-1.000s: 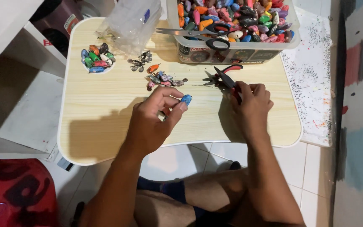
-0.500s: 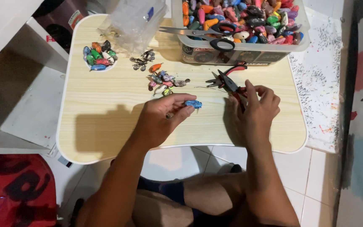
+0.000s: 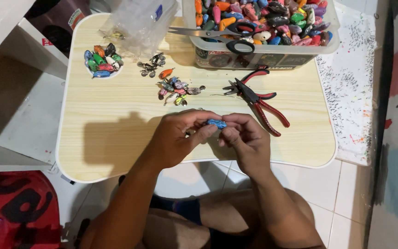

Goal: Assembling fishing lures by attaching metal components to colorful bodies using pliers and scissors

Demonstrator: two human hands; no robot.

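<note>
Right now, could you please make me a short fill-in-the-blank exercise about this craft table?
Both hands pinch a small ____ bead.
The scissors rest on top of the clear ____ of beads.
The pliers have ____ handles.
Missing words: blue; tub; red.

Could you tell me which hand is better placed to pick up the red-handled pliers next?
Right. The right hand lies just beside the red-handled pliers on the wooden table, while the left hand sits farther away and pinches the blue bead, which both hands touch.
</note>
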